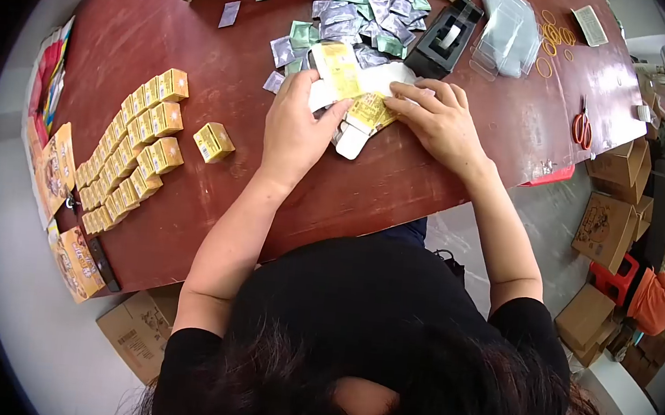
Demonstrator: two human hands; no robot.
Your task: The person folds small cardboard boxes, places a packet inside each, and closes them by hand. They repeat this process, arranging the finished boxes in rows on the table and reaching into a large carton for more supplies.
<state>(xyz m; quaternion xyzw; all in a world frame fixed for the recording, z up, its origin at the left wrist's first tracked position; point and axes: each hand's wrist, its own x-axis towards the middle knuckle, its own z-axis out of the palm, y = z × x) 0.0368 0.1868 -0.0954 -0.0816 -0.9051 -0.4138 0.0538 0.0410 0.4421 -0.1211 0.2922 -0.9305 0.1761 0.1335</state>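
Note:
A flattened yellow-and-white carton, partly unfolded with white flaps showing, is between my two hands over the table. My left hand pinches its left side, the thumb lying across the printed face. On the other side, the fingers of my right hand are bent over the carton's right part and grip it; their tips partly cover it. Just beyond the carton lies a heap of small grey and green sachets. A black tape dispenser stands beside the heap, beyond my right hand.
Rows of small yellow boxes stand at the left, with one single box apart. Clear plastic sheets, rubber bands and red-handled scissors lie at the right. A person in orange is beyond the table.

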